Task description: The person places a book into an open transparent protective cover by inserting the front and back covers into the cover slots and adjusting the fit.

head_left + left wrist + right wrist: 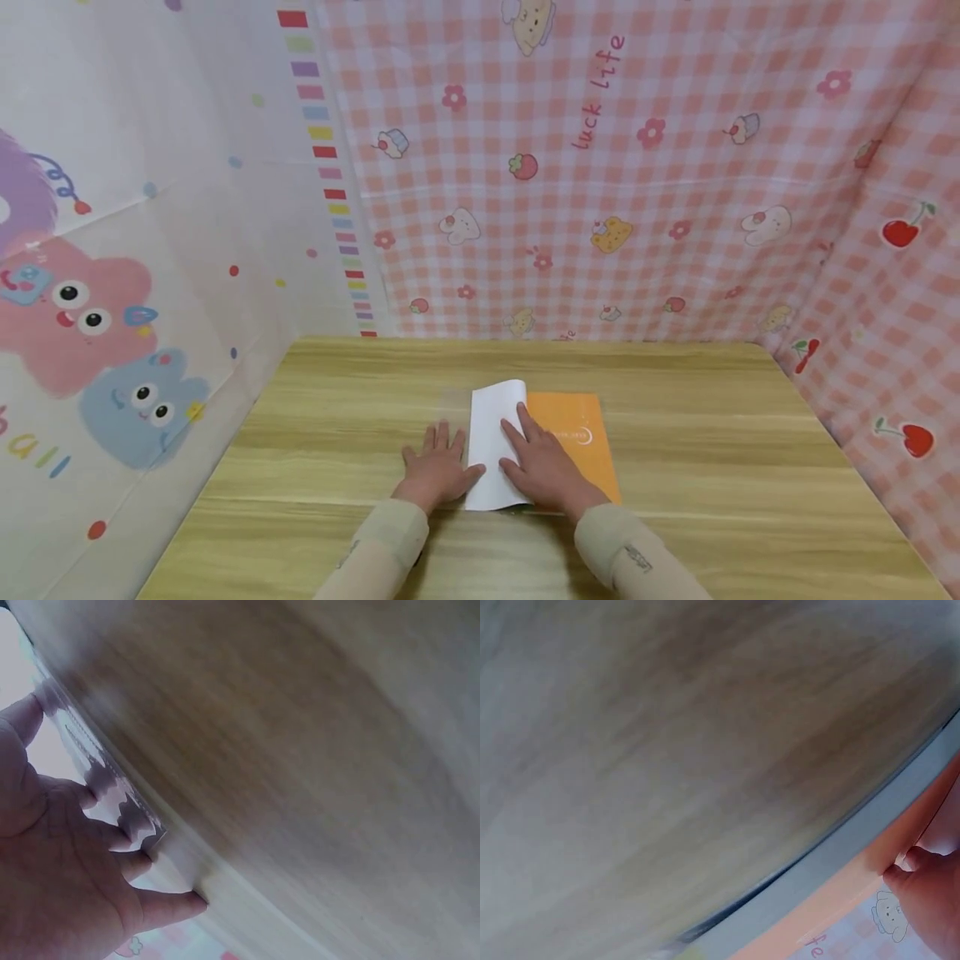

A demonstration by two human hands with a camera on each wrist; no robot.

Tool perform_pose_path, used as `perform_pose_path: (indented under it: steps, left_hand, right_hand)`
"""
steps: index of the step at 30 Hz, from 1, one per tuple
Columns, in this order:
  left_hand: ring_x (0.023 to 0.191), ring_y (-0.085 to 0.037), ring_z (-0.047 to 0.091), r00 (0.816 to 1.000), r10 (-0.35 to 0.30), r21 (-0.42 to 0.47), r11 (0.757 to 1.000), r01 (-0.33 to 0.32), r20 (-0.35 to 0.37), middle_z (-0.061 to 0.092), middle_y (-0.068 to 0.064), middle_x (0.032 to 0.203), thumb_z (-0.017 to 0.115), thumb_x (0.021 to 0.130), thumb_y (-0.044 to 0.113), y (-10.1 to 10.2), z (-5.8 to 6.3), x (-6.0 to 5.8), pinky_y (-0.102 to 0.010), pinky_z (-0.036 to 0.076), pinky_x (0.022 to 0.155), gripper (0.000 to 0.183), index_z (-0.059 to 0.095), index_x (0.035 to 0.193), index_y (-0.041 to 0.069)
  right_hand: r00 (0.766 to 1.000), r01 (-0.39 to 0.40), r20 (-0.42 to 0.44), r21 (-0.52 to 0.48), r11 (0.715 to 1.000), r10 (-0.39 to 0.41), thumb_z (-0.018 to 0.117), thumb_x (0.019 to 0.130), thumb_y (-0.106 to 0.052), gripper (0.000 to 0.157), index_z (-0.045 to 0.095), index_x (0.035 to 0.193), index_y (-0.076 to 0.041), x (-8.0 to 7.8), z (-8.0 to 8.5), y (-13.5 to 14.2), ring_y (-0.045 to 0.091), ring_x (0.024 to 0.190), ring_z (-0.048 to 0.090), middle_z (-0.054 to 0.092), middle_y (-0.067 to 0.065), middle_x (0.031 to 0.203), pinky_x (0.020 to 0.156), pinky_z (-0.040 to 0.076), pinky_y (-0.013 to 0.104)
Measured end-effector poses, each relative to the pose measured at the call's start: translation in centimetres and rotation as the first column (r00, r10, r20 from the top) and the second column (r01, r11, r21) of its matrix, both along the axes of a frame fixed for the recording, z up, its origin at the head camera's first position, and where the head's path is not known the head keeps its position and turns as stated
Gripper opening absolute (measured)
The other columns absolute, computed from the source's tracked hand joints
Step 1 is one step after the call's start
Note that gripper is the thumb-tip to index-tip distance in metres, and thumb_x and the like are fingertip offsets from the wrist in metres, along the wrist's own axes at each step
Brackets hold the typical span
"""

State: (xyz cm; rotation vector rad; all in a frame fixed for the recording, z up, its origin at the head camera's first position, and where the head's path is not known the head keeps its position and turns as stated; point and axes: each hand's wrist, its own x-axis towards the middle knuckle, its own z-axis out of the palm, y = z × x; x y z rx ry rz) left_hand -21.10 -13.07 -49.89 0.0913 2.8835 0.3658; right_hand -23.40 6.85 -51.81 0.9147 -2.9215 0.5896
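An orange-covered book (581,442) lies on the wooden table, with a white sheet (491,454) spread over its left part and curved up at the top edge. My right hand (543,462) rests on this sheet, fingers spread and fairly straight, wrist over the orange cover. To the left, my left hand (435,471) lies flat with fingers spread, its thumb on the sheet's left edge. In the left wrist view, a clear plastic film (94,769) runs beneath the left fingers. The right wrist view shows the book's thick page edge (802,881) beside the right fingertips.
The wooden table (712,450) extends on every side of the book. Behind it hangs a pink checked cloth (562,208), which continues on the right. A white cloth with cartoon figures (112,317) hangs at the left.
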Motion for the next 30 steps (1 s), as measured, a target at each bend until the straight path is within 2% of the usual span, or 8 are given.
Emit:
perform_pose_path:
  steps: [5, 9, 16, 18, 26, 30]
  left_hand:
    - [0.148, -0.042, 0.015, 1.0, 0.0, 0.02, 1.0, 0.0, -0.002, 0.022, -0.022, 0.16, 0.045, 0.098, 0.06, -0.1, 0.1, 0.0, -0.075, 0.016, 0.105, 0.076, 0.037, 0.153, 0.008]
    - [0.148, -0.042, 0.015, 1.0, 0.002, 0.021, 1.0, -0.002, -0.021, 0.022, -0.023, 0.16, 0.045, 0.097, 0.062, 0.0, -0.3, 0.0, -0.076, 0.015, 0.105, 0.079, 0.038, 0.153, 0.008]
    - [0.148, -0.041, 0.016, 0.999, -0.001, -0.008, 1.0, 0.001, -0.035, 0.022, -0.022, 0.16, 0.048, 0.097, 0.06, -0.2, -0.7, 0.1, -0.074, 0.017, 0.106, 0.077, 0.037, 0.154, 0.009]
    - [0.148, -0.041, 0.016, 0.999, 0.001, -0.004, 1.0, -0.001, -0.035, 0.022, -0.022, 0.161, 0.048, 0.097, 0.059, -0.2, -0.7, 0.1, -0.074, 0.017, 0.106, 0.077, 0.036, 0.154, 0.008]
    - [0.147, -0.042, 0.016, 1.0, -0.001, 0.022, 1.0, 0.001, -0.025, 0.022, -0.023, 0.16, 0.047, 0.097, 0.06, -0.2, -0.6, -0.1, -0.076, 0.016, 0.105, 0.079, 0.033, 0.155, 0.007]
    - [0.147, -0.043, 0.016, 1.0, -0.002, 0.022, 1.0, 0.002, -0.01, 0.021, -0.023, 0.16, 0.046, 0.097, 0.061, -0.1, -0.7, -0.3, -0.076, 0.016, 0.104, 0.08, 0.033, 0.155, 0.008]
  right_hand:
    - [0.999, 0.042, 0.015, 0.045, 0.998, -0.043, 0.053, 0.099, -0.036, 0.06, 0.043, 0.15, -0.005, -0.1, -0.3, -0.7, 0.041, 0.139, 0.037, 0.019, 0.023, 0.161, 0.107, 0.03, 0.064]
    - [0.998, 0.064, 0.002, 0.058, 0.996, -0.064, 0.053, 0.099, -0.038, 0.06, 0.044, 0.149, -0.007, 0.0, -0.5, -1.2, 0.042, 0.138, 0.038, 0.019, 0.021, 0.161, 0.105, 0.03, 0.066]
    - [1.0, 0.019, 0.015, 0.012, 1.0, -0.019, 0.051, 0.102, -0.035, 0.056, 0.044, 0.149, -0.005, 0.5, 0.5, -0.5, 0.043, 0.138, 0.038, 0.023, 0.025, 0.159, 0.106, 0.028, 0.067]
    - [1.0, 0.01, 0.007, 0.0, 1.0, -0.01, 0.05, 0.102, -0.035, 0.056, 0.043, 0.149, -0.005, 0.4, 0.4, 0.0, 0.042, 0.138, 0.037, 0.025, 0.026, 0.158, 0.107, 0.028, 0.066]
    - [0.999, 0.04, -0.022, 0.067, 0.997, -0.038, 0.045, 0.103, -0.044, 0.061, 0.036, 0.155, -0.014, -0.2, -1.9, 0.5, 0.04, 0.142, 0.032, 0.018, 0.02, 0.162, 0.11, 0.025, 0.063]
    - [0.998, 0.051, -0.033, 0.081, 0.995, -0.048, 0.048, 0.102, -0.043, 0.06, 0.038, 0.153, -0.013, -0.2, -2.0, 0.4, 0.043, 0.141, 0.032, 0.02, 0.021, 0.162, 0.11, 0.024, 0.064]
